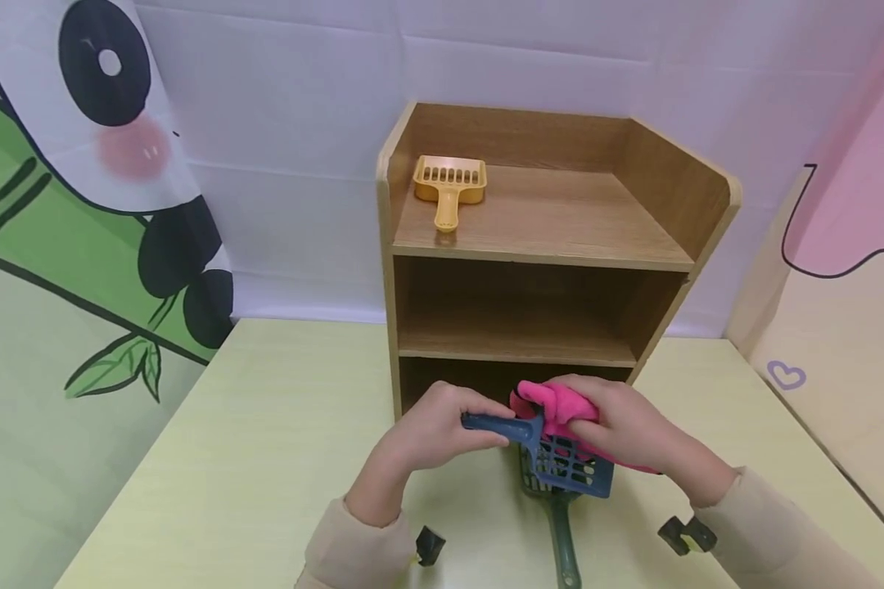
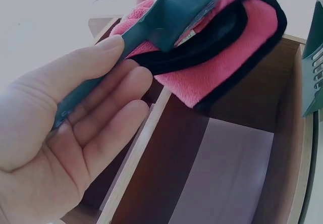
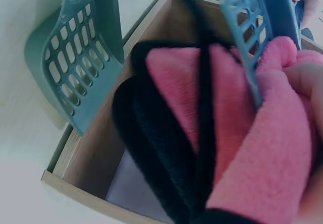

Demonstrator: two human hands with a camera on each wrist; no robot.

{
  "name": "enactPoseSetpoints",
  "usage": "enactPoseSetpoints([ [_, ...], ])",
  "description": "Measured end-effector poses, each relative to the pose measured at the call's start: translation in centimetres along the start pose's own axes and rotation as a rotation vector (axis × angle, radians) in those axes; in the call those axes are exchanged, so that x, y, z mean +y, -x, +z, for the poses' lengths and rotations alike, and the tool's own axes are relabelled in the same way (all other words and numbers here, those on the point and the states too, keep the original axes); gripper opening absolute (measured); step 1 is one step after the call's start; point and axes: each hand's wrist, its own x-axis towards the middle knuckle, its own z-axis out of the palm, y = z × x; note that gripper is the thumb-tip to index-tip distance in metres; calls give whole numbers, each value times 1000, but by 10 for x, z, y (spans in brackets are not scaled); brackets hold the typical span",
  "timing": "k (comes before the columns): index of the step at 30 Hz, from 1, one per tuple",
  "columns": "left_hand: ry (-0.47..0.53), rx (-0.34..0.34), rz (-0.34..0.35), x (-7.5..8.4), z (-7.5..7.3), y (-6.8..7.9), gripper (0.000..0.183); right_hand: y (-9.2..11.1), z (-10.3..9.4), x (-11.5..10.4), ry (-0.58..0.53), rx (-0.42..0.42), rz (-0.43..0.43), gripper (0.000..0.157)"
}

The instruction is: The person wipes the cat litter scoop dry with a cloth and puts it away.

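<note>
My left hand [image 1: 442, 429] grips the handle of a blue slotted litter scoop [image 1: 570, 466], thumb on one side and fingers curled beneath. Bunched in my right hand [image 1: 619, 417] is a pink cloth [image 1: 560, 405] with black edging, pressed against the scoop near its handle end. In the right wrist view the cloth [image 3: 272, 148] lies along the scoop's slotted part [image 3: 252, 27], its black-edged folds hanging down. A green litter scoop [image 1: 563, 532] lies on the table below, its slotted end partly covered by the blue one.
A wooden shelf unit [image 1: 530, 352] stands behind my hands. On its top board, at the left, sits a yellow litter scoop [image 1: 449, 184]. The pale table [image 1: 280, 425] extends to both sides, with a white cloth backdrop [image 1: 287, 147] behind.
</note>
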Motion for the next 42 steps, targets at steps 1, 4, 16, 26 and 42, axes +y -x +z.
enactPoseSetpoints([
  [1,-13,11,3,1,-1,0,26,1,0,1,29,36,6,36],
  [4,-33,54,10,2,-3,2,26,6,-1,4,54,120,23,35],
  [16,24,24,-103,-1,-3,1,25,16,-8,17,-218,52,135,33],
  [26,27,-46,-60,-2,6,-3,26,5,-2,5,-179,-131,-11,37],
  [42,-65,198,139,1,4,1,28,28,16,5,-803,446,531,38],
])
